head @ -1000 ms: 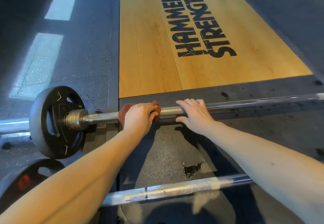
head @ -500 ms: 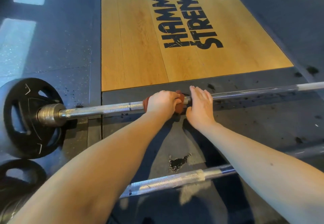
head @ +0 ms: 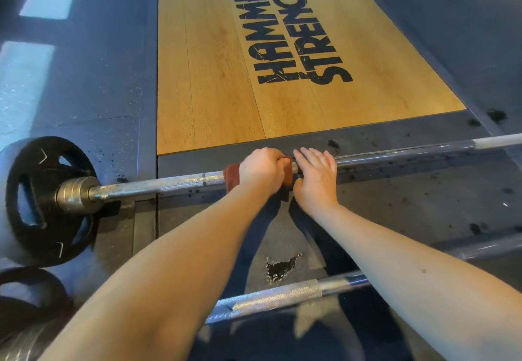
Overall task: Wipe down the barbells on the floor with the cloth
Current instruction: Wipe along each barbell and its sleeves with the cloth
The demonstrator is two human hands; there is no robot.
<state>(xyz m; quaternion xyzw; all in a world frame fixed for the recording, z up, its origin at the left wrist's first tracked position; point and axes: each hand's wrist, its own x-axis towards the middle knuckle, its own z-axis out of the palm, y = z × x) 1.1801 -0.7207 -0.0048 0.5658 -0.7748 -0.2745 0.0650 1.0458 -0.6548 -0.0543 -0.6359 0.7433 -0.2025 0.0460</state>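
Note:
A steel barbell (head: 158, 184) lies across the dark rubber floor, with a black weight plate (head: 42, 199) on its left end. My left hand (head: 261, 170) is closed around a rust-red cloth (head: 231, 172) wrapped on the bar's shaft near its middle. My right hand (head: 315, 180) rests flat on the same bar just to the right of the cloth, fingers extended over the shaft. A second barbell (head: 282, 297) lies nearer to me, partly hidden under my forearms.
A wooden lifting platform (head: 214, 72) printed "HAMMER STRENGTH" lies beyond the far bar. Another black plate (head: 31, 301) sits at the lower left. A torn patch (head: 279, 267) marks the rubber mat between the two bars.
My left hand has slid the cloth rightward along the bar, away from the weight plate, until it sits beside my right hand. My right hand stays on the bar.

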